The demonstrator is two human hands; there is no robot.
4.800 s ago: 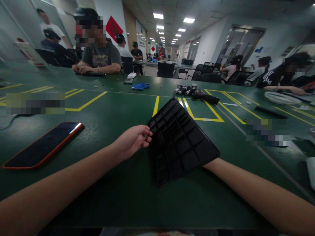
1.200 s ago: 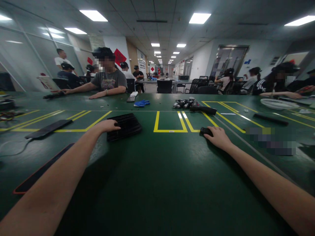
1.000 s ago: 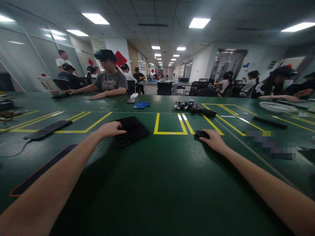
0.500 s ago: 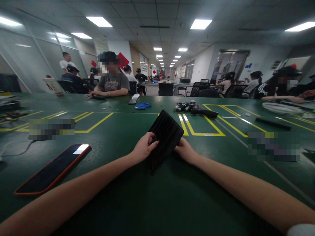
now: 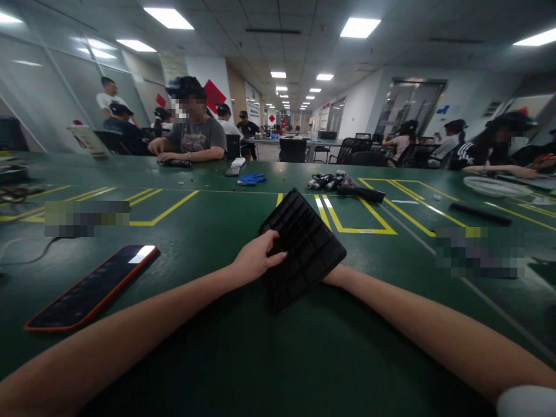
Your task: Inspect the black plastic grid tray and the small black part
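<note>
A black tray [image 5: 304, 243], its face divided by a grid of small square compartments, is held tilted above the green table. At its left side is my left hand [image 5: 258, 258], closed on the tray with thumb and forefinger lying over the grid. My right hand [image 5: 335, 274] reaches behind the tray's lower right and holds it from the back. Its fingers are hidden by the tray. Left of my forearm lies a phone [image 5: 93, 286] in an orange-red case, screen up.
Farther back on the table [image 5: 208, 359] lie a blue glove [image 5: 252, 179], a bundle of black cables [image 5: 326, 181] and a black bar [image 5: 480, 213]. Yellow tape [image 5: 367, 230] marks out rectangles. A person in a grey shirt [image 5: 197, 139] sits across; others sit farther off.
The tray has turned so its gridded face shows more broadly towards me. My right hand has slipped further behind it. My left hand stays at the left side with its thumb and forefinger more spread.
</note>
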